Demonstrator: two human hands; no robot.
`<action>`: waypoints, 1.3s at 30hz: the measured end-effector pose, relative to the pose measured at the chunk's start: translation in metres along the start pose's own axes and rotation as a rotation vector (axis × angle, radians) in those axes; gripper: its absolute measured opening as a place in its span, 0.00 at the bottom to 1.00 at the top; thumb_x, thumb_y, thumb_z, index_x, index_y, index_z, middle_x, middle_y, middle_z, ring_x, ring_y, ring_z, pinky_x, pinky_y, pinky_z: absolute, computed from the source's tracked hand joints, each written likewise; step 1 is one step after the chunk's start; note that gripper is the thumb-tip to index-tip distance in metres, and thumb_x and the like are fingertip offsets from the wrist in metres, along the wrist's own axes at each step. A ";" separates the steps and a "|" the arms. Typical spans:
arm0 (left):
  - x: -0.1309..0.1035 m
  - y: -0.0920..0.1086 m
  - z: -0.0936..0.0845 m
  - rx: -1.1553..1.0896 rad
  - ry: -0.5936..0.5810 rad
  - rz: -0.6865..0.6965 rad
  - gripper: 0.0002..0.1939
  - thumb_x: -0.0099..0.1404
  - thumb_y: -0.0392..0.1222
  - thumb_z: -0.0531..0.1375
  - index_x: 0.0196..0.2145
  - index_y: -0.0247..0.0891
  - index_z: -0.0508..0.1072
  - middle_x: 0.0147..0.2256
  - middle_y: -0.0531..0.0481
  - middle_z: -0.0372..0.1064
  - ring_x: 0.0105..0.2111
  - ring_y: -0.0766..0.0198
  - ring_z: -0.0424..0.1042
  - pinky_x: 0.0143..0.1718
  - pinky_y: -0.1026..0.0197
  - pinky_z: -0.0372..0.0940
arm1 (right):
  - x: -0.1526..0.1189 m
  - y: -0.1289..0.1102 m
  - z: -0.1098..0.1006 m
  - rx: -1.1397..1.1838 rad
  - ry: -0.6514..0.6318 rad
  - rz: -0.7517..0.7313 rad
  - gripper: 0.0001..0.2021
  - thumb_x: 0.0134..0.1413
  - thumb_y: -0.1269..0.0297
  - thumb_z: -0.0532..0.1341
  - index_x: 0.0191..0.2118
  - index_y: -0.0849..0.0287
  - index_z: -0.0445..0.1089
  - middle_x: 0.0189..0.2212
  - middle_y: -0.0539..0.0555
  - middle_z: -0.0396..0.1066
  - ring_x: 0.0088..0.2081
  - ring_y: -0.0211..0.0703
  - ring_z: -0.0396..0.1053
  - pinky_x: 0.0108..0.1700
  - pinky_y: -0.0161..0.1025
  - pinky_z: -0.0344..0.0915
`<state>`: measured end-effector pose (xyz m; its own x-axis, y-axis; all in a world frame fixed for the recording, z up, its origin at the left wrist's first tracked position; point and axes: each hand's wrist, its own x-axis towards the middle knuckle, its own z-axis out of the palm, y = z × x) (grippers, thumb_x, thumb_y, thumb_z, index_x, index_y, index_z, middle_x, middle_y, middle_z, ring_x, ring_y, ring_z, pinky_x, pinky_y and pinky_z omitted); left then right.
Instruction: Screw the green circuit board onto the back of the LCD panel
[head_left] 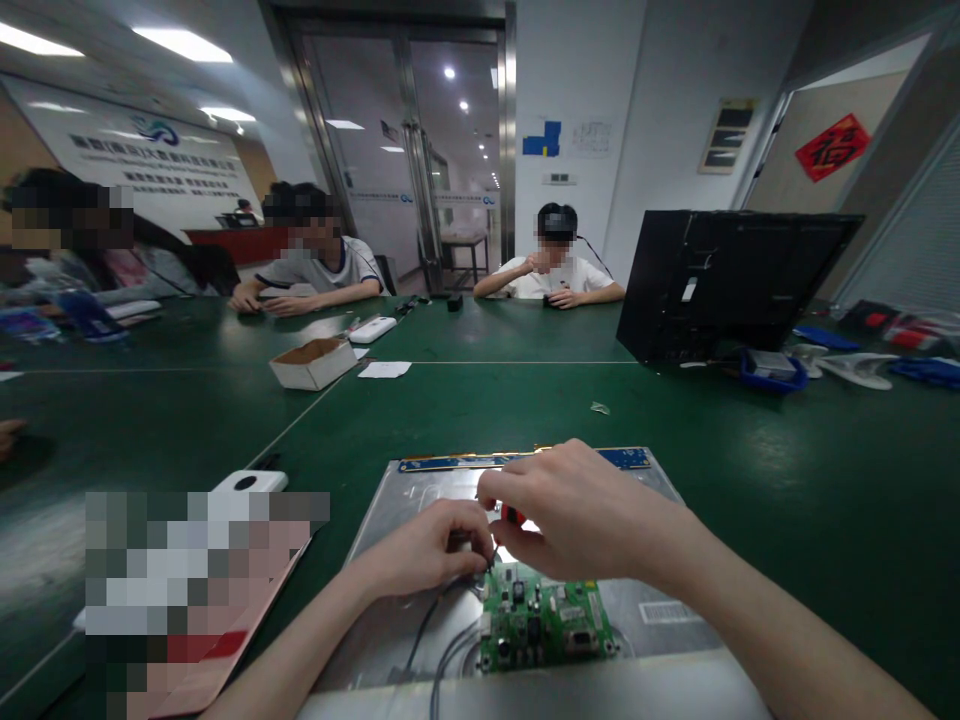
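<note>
A green circuit board (544, 615) lies on the silver metal back of a flat display panel (637, 635) in front of me. Over the board's upper left corner, my right hand (570, 505) is closed on a screwdriver (513, 514); only part of its red and black handle shows between the fingers. Its thin dark shaft seems to point down at the corner. My left hand (435, 545) pinches right beside that corner, and its fingertips hide what they hold. Dark cables (431, 630) run from under it across the metal. A blue strip board (450, 463) edges the panel's far side.
A pink folder or case (255, 600) and a white device (251, 482) lie at left. Farther off stand an open cardboard box (313, 364), a black monitor (735, 285) and a blue tray (772, 372). Several people sit around the green table (480, 400).
</note>
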<state>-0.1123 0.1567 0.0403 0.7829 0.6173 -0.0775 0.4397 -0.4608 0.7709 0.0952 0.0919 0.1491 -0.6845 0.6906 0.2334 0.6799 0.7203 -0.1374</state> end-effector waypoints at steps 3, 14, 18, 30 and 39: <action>0.000 0.001 0.000 0.043 -0.028 -0.028 0.06 0.58 0.39 0.61 0.33 0.37 0.76 0.34 0.50 0.74 0.36 0.58 0.70 0.40 0.59 0.64 | -0.002 -0.001 -0.003 0.037 -0.024 -0.050 0.07 0.55 0.68 0.56 0.41 0.58 0.64 0.32 0.50 0.72 0.25 0.35 0.57 0.24 0.35 0.44; 0.001 0.005 -0.003 0.032 -0.028 0.023 0.04 0.59 0.40 0.61 0.31 0.37 0.74 0.32 0.52 0.71 0.34 0.60 0.68 0.37 0.61 0.63 | -0.001 0.003 0.001 -0.020 0.002 0.008 0.09 0.59 0.58 0.60 0.32 0.57 0.66 0.25 0.48 0.72 0.23 0.35 0.59 0.24 0.36 0.42; 0.000 0.004 -0.001 -0.030 -0.020 0.011 0.04 0.57 0.37 0.60 0.32 0.37 0.74 0.32 0.53 0.71 0.34 0.60 0.69 0.36 0.61 0.64 | 0.000 0.002 0.002 -0.067 0.021 0.030 0.12 0.63 0.58 0.57 0.29 0.58 0.67 0.21 0.48 0.69 0.21 0.33 0.54 0.24 0.37 0.40; 0.000 0.002 0.000 0.020 -0.007 0.025 0.03 0.58 0.37 0.61 0.30 0.37 0.74 0.32 0.53 0.72 0.33 0.62 0.69 0.37 0.62 0.63 | -0.002 -0.004 -0.004 0.006 -0.044 -0.014 0.11 0.54 0.66 0.57 0.44 0.59 0.63 0.34 0.52 0.75 0.25 0.37 0.62 0.24 0.35 0.43; 0.001 0.003 0.000 0.012 -0.019 0.039 0.05 0.59 0.38 0.58 0.28 0.36 0.73 0.28 0.53 0.68 0.31 0.62 0.66 0.33 0.63 0.61 | -0.001 0.000 -0.003 0.045 -0.046 -0.002 0.09 0.60 0.56 0.59 0.34 0.56 0.67 0.27 0.48 0.73 0.26 0.35 0.63 0.26 0.36 0.44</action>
<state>-0.1102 0.1559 0.0424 0.8075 0.5869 -0.0598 0.4141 -0.4917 0.7660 0.0970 0.0908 0.1519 -0.6980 0.6907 0.1890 0.6668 0.7231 -0.1801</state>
